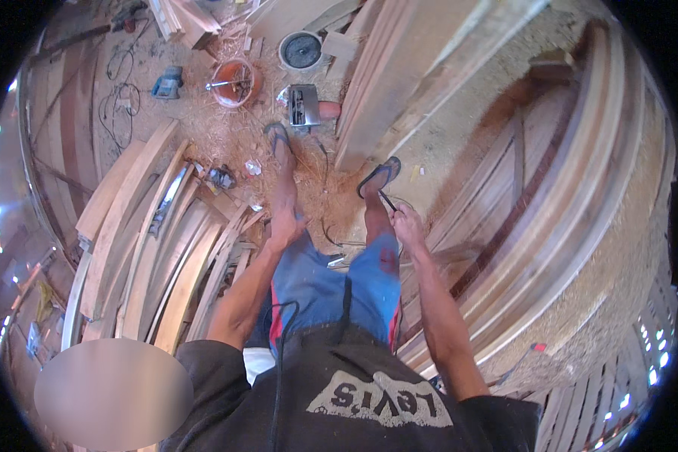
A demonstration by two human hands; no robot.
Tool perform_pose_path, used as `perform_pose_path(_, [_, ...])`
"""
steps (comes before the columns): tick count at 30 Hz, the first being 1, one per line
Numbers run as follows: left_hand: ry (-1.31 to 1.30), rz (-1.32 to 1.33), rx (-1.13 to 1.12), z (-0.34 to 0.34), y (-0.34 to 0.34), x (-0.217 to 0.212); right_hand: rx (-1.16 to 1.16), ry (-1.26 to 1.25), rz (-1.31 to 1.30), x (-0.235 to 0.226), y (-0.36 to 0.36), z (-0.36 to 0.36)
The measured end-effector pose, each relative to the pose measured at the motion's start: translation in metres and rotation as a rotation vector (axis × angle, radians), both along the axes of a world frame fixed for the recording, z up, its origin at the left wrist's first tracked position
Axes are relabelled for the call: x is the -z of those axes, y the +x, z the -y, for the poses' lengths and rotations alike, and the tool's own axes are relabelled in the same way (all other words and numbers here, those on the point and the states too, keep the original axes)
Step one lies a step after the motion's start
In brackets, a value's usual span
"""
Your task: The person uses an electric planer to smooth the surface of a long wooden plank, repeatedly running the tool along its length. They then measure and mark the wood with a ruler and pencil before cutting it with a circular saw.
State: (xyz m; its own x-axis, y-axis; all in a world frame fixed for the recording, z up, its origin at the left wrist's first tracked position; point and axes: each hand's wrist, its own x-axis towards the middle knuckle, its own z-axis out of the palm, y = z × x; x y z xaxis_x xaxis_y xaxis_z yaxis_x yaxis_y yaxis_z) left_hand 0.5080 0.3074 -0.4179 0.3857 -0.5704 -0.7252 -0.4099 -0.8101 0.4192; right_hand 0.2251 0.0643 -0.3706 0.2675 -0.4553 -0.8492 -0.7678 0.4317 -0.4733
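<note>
- Head view, looking straight down: a person stands with both hands low, over sawdust-strewn floor [196,124].
- Right hand [406,224], by the right knee, is closed around a thin dark stick [386,200], which slants from the fingers toward the right sandal [379,178]. Its exact kind is too small to make out.
- Left hand [285,227] lies at the left knee, by the hem of the blue shorts [335,282]; I cannot tell whether it grips anything.
- Beyond the feet: a power tool with a flat metal plate [303,104], an orange bucket [257,87] and a blue tool [167,83].
- Curved timbers [113,233] lie at left; long planks [395,75] run ahead, right of centre; more curved boards [572,196] sweep along the right.
</note>
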Motion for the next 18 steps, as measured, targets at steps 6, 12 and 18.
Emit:
perform_pose_path(6, [0.308, -0.635, -0.95, 0.042, 0.044, 0.2, 0.009, -0.062, -0.025, 0.014, 0.043, -0.038])
perform_pose_path(12, [0.011, -0.948, -1.96, 0.043, 0.045, 0.454, 0.19, 0.164, -0.461, 0.064, 0.044, -0.098])
perform_pose_path(18, [-0.362, -1.401, -2.335, 0.061, 0.028, 0.53, 0.383, 0.221, -0.603, 0.076, 0.056, -0.101])
